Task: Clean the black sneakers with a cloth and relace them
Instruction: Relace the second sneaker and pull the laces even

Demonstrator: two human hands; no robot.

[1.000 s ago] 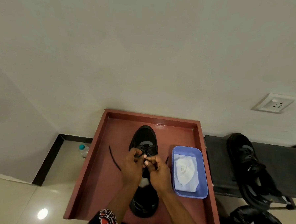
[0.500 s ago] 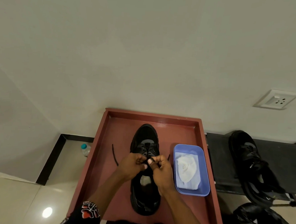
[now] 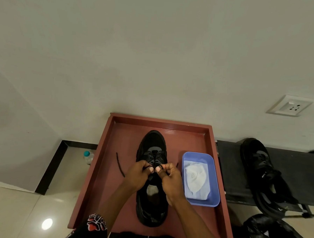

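A black sneaker (image 3: 154,144) stands toe-away on a red-brown tray (image 3: 112,189). Over its tongue my left hand (image 3: 138,174) and my right hand (image 3: 169,179) meet, each pinching the black lace (image 3: 120,167) near the upper eyelets. One loose lace end trails left on the tray; a short end shows right of my right hand. A white cloth (image 3: 195,179) lies in a blue tub (image 3: 214,176) on the tray's right side. The second black sneaker (image 3: 262,170) lies on a dark rack (image 3: 228,168) to the right.
A wall rises just behind the tray, with a socket plate (image 3: 289,107) at the right. A small water bottle (image 3: 88,157) stands on the floor left of the tray. A black bag (image 3: 277,234) sits at the lower right.
My hands have shifted slightly toward me along the tongue and drawn closer together, still pinching the lace. The loose end on the left barely moved.
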